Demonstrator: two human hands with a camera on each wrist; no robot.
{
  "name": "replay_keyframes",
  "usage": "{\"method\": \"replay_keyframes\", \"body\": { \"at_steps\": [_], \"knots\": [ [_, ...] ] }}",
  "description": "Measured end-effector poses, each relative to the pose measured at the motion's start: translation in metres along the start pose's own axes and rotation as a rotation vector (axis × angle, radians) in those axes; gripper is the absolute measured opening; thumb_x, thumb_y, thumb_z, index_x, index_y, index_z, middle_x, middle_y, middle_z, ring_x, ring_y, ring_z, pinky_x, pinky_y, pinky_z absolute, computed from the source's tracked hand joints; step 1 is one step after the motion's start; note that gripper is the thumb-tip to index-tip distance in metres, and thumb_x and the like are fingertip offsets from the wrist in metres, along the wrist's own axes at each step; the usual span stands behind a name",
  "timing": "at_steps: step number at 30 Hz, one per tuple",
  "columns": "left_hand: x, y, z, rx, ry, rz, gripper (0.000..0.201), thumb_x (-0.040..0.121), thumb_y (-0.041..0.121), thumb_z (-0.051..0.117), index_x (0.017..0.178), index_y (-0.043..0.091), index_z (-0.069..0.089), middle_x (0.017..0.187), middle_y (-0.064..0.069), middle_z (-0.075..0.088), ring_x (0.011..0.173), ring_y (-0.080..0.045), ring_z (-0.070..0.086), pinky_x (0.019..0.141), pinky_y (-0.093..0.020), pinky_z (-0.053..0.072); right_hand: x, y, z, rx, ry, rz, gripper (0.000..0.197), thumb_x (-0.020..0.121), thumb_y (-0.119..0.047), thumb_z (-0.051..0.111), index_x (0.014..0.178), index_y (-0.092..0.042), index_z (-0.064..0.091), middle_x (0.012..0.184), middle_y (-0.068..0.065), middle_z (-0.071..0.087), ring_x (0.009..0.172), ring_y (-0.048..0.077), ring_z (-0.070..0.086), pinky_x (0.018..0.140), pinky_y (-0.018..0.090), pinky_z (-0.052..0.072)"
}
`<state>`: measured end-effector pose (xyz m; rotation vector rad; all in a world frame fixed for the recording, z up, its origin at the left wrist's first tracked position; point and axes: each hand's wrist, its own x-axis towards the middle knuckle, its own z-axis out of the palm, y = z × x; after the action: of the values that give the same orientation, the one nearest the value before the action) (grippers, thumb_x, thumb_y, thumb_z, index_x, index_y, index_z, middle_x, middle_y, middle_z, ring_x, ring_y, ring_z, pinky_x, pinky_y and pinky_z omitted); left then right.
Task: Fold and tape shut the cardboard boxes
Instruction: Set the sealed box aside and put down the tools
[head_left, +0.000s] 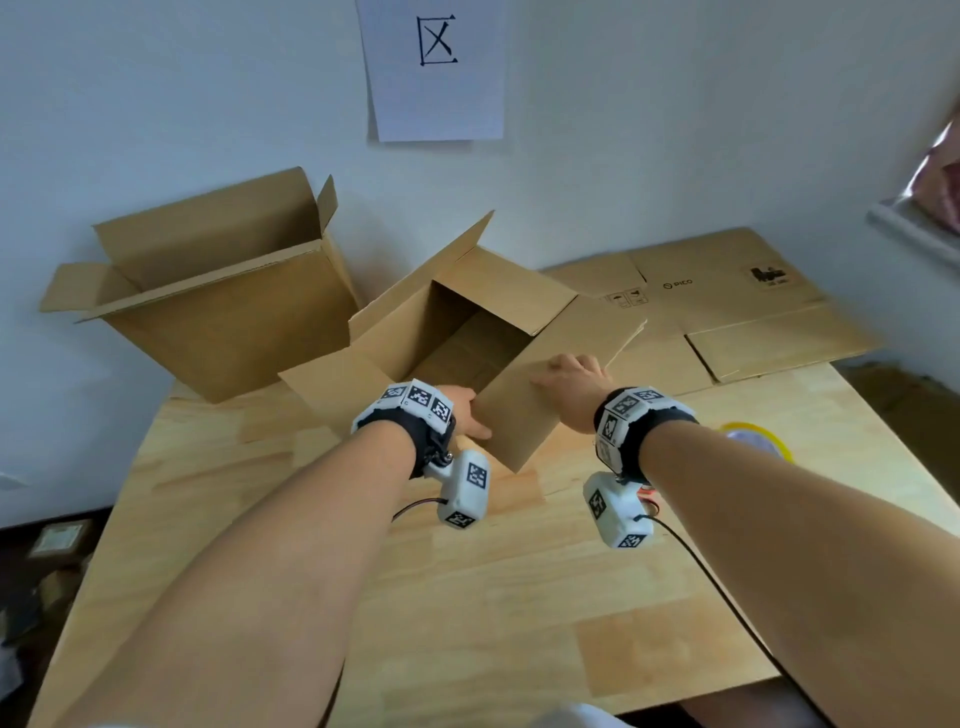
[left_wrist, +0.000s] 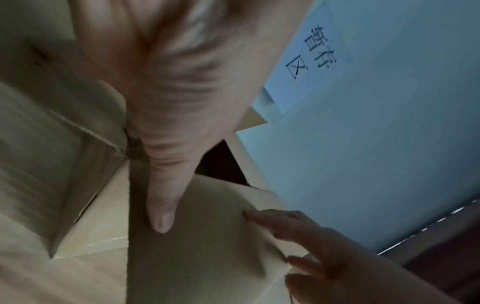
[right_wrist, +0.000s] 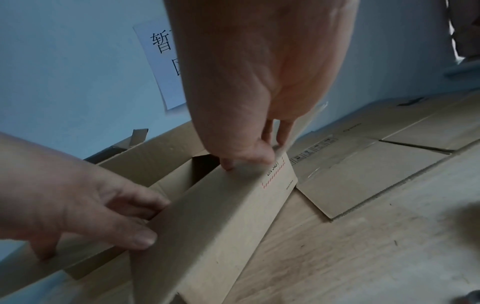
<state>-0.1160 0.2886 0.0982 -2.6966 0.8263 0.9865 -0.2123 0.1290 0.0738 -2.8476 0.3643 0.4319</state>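
Open box sits mid-table, and both hands are already on its near flap: left hand pinching the left end, right hand with fingers curled over the top edge, so it probably just folds away from them over the opening. Readable stuff: "UN 3481" on the flap, "PICO" on the flattened cardboard behind, and "暂存区" on the wall sign.
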Motion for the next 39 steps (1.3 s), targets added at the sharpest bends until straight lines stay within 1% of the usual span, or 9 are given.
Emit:
{"method": "replay_keyframes", "body": {
  "at_steps": [4, 9, 12, 15, 19, 22, 27, 31, 39],
  "knots": [
    [0.015, 0.008, 0.006, 0.056, -0.038, -0.095, 0.072, 0.085, 0.051, 0.063, 0.137, 0.006, 0.042, 0.132, -0.010, 0.054, 0.117, -0.027, 0.054, 0.096, -0.037, 0.045, -0.007, 0.017, 0.009, 0.184, -0.100, 0.000, 0.075, 0.085, 0.011, 0.035, 0.144, -0.035, 0.033, 0.149, -0.005, 0.023, 0.134, 0.028, 0.024, 0.111, 0.039, 0.032],
    [0.024, 0.014, 0.009, 0.120, -0.004, -0.163, 0.063, 0.078, 0.049, 0.072, 0.121, 0.006, 0.055, 0.119, -0.010, 0.062, 0.104, -0.027, 0.061, 0.083, -0.034, 0.050, 0.002, 0.052, 0.001, 0.276, -0.006, 0.068, 0.046, 0.092, 0.001, 0.042, 0.133, -0.018, 0.051, 0.141, 0.005, 0.039, 0.129, 0.023, 0.040, 0.106, 0.032, 0.036],
    [0.022, 0.013, 0.010, 0.164, 0.019, -0.220, 0.061, 0.083, 0.039, 0.070, 0.132, 0.009, 0.048, 0.123, -0.011, 0.058, 0.108, -0.027, 0.060, 0.080, -0.031, 0.049, 0.010, 0.066, -0.020, 0.288, 0.122, 0.081, 0.036, 0.093, -0.003, 0.045, 0.124, -0.017, 0.058, 0.136, 0.004, 0.048, 0.122, 0.021, 0.049, 0.099, 0.031, 0.043],
    [0.023, -0.002, 0.015, 0.196, 0.023, -0.270, 0.075, 0.085, 0.029, 0.069, 0.148, 0.018, 0.029, 0.132, -0.012, 0.052, 0.117, -0.029, 0.054, 0.095, -0.039, 0.048, 0.023, 0.069, -0.035, 0.309, 0.202, 0.067, 0.033, 0.094, -0.006, 0.044, 0.122, -0.018, 0.058, 0.136, 0.002, 0.048, 0.123, 0.021, 0.047, 0.099, 0.032, 0.044],
    [0.019, -0.030, 0.019, 0.252, -0.028, -0.259, 0.058, 0.089, 0.026, 0.063, 0.142, 0.021, 0.039, 0.136, -0.008, 0.050, 0.124, -0.027, 0.049, 0.103, -0.052, 0.039, 0.042, 0.049, -0.042, 0.237, 0.189, 0.058, 0.039, 0.095, -0.021, 0.050, 0.134, -0.018, 0.046, 0.146, 0.004, 0.034, 0.131, 0.028, 0.036, 0.105, 0.041, 0.038],
    [0.017, -0.040, 0.021, 0.250, -0.059, -0.288, 0.054, 0.092, 0.028, 0.060, 0.141, 0.031, 0.039, 0.139, -0.005, 0.048, 0.131, -0.029, 0.042, 0.102, -0.075, 0.013, 0.055, 0.025, -0.038, 0.181, 0.127, 0.096, 0.057, 0.093, -0.039, 0.052, 0.143, -0.020, 0.032, 0.154, 0.007, 0.017, 0.134, 0.035, 0.030, 0.107, 0.047, 0.032],
    [0.017, -0.047, 0.019, 0.274, -0.073, -0.200, 0.053, 0.093, 0.027, 0.058, 0.142, 0.029, 0.038, 0.138, -0.004, 0.049, 0.130, -0.026, 0.042, 0.101, -0.077, 0.005, 0.079, -0.010, -0.029, 0.104, -0.015, 0.160, 0.086, 0.086, -0.059, 0.052, 0.150, -0.023, 0.007, 0.158, 0.009, -0.006, 0.141, 0.047, 0.005, 0.109, 0.064, 0.019],
    [0.017, -0.047, 0.016, 0.268, -0.084, -0.183, 0.049, 0.092, 0.025, 0.059, 0.138, 0.026, 0.042, 0.132, -0.006, 0.053, 0.128, -0.028, 0.045, 0.101, -0.077, 0.001, 0.091, -0.022, -0.019, 0.047, -0.099, 0.195, 0.101, 0.082, -0.063, 0.055, 0.150, -0.026, -0.009, 0.158, 0.004, -0.015, 0.138, 0.052, -0.007, 0.102, 0.074, 0.017],
    [0.017, -0.045, 0.012, 0.273, -0.080, -0.182, 0.044, 0.094, 0.027, 0.056, 0.136, 0.023, 0.044, 0.127, -0.009, 0.054, 0.126, -0.031, 0.044, 0.100, -0.078, -0.001, 0.090, -0.014, -0.022, 0.133, -0.035, 0.246, 0.092, 0.082, -0.049, 0.056, 0.150, -0.021, 0.000, 0.158, -0.004, -0.009, 0.140, 0.047, 0.006, 0.101, 0.067, 0.027]
  ]
}}
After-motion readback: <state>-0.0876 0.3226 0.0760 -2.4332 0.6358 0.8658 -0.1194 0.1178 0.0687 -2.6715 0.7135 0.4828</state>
